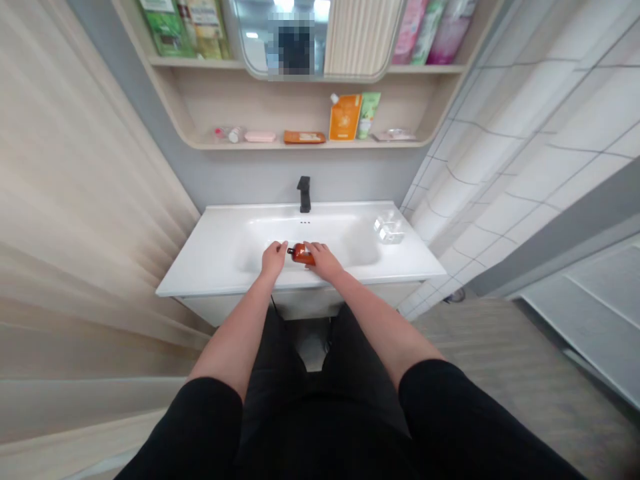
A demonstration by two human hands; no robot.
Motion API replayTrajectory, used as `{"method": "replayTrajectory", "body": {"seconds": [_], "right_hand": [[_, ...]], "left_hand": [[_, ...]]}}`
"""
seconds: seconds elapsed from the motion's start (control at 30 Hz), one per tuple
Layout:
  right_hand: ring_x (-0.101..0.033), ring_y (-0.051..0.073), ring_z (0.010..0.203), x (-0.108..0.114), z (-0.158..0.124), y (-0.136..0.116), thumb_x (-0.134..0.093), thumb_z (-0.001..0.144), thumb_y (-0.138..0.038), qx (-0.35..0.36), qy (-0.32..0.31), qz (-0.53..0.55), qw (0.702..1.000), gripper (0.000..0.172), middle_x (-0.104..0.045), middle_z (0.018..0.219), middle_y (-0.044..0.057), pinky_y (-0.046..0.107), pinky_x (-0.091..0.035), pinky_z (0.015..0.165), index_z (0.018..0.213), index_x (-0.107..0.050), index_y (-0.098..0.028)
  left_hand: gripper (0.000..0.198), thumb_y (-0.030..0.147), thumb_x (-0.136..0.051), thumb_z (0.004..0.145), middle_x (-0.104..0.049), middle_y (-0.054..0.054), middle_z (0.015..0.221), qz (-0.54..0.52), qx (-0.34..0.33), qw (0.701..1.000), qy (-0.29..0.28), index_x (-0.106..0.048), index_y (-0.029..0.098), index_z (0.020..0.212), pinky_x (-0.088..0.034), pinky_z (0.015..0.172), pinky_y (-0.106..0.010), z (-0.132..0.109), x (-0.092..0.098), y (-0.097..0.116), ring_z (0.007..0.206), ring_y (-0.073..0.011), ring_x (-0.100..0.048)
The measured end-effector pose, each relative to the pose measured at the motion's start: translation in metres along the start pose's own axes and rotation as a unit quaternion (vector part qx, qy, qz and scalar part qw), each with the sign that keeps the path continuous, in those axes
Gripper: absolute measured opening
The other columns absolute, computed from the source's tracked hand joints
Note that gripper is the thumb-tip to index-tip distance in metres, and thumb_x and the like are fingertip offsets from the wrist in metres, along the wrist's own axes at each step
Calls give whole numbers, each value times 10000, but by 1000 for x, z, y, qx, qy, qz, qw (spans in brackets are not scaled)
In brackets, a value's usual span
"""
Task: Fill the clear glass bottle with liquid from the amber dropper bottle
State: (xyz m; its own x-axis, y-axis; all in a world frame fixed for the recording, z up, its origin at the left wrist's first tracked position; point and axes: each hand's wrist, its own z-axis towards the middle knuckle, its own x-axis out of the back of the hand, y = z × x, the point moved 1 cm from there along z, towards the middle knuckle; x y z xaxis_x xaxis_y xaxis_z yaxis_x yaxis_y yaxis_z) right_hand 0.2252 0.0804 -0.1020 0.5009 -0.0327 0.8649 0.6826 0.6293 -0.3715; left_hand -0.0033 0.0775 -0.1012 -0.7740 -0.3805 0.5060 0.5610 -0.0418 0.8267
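Over the front of the white sink basin [357,243], my right hand [326,261] is wrapped round a small amber bottle [301,254]. The bottle lies on its side, its black neck pointing left toward my other hand. Just left of that neck, my left hand [273,258] is closed, thumb and fingers pinched together. A small dark spot shows at its fingertips, but I cannot make out what it is. A narrow gap appears between the left fingers and the bottle's black end.
A black faucet [305,194] stands behind the basin. Clear containers [389,229] sit on the counter's right side. Above, a shelf [200,145] holds an orange pouch [345,117], a green tube [369,115] and an orange packet [304,137]. Beige curtain [75,200] hangs at left.
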Motion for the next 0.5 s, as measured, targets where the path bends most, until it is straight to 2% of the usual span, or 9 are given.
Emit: {"method": "replayTrajectory", "body": {"seconds": [0.1, 0.17, 0.27, 0.33, 0.43, 0.5], "right_hand": [[-610, 383, 1430, -2, 0, 1, -889, 895, -228, -19, 12, 28, 999, 949, -605, 1585, 216, 580, -489, 1278, 1713, -409, -183], [-650, 388, 1406, -3, 0, 3, -891, 900, -265, -40, 14, 54, 998, 953, -603, 1590, 235, 575, -516, 1250, 1708, -394, -173], [-686, 392, 1387, -4, 1, 7, -893, 891, -310, -72, 20, 93, 993, 953, -591, 1608, 246, 568, -552, 1204, 1691, -390, -186], [-692, 391, 1385, -4, 1, 11, -895, 871, -332, -87, 33, 116, 989, 948, -574, 1625, 250, 558, -562, 1190, 1668, -401, -189], [-717, 381, 1333, -3, 1, 17, -905, 818, -371, -114, 64, 151, 980, 953, -611, 1575, 241, 549, -580, 1155, 1617, -417, -193], [-741, 366, 1265, -2, 1, 19, -907, 778, -393, -139, 77, 179, 971, 950, -673, 1483, 204, 554, -596, 1121, 1575, -423, -215]], "left_hand": [[303, 448, -581, 1069, -587, 11, 728, -99, 44, 992, 67, -540, 260, 835, -453, 742, -328, -2, 5, 0, 701, -195, -544], [175, 401, -578, 1053, -634, 15, 780, -185, 80, 976, 85, -551, 259, 952, -474, 713, -306, -3, 12, -2, 668, -175, -563], [157, 370, -641, 993, -722, -8, 885, -243, 96, 962, 83, -541, 258, 1037, -524, 736, -294, 1, 41, -14, 699, -164, -652], [241, 385, -730, 933, -744, -17, 892, -183, 89, 975, 94, -541, 259, 1015, -554, 789, -310, 6, 73, -31, 785, -192, -721], [342, 405, -855, 839, -758, -44, 874, 36, 82, 990, 109, -562, 258, 936, -566, 886, -365, 11, 127, -63, 928, -273, -765], [255, 415, -790, 911, -801, -105, 981, 151, 63, 982, 91, -617, 246, 991, -564, 965, -429, 11, 153, -81, 1031, -329, -775]]}}
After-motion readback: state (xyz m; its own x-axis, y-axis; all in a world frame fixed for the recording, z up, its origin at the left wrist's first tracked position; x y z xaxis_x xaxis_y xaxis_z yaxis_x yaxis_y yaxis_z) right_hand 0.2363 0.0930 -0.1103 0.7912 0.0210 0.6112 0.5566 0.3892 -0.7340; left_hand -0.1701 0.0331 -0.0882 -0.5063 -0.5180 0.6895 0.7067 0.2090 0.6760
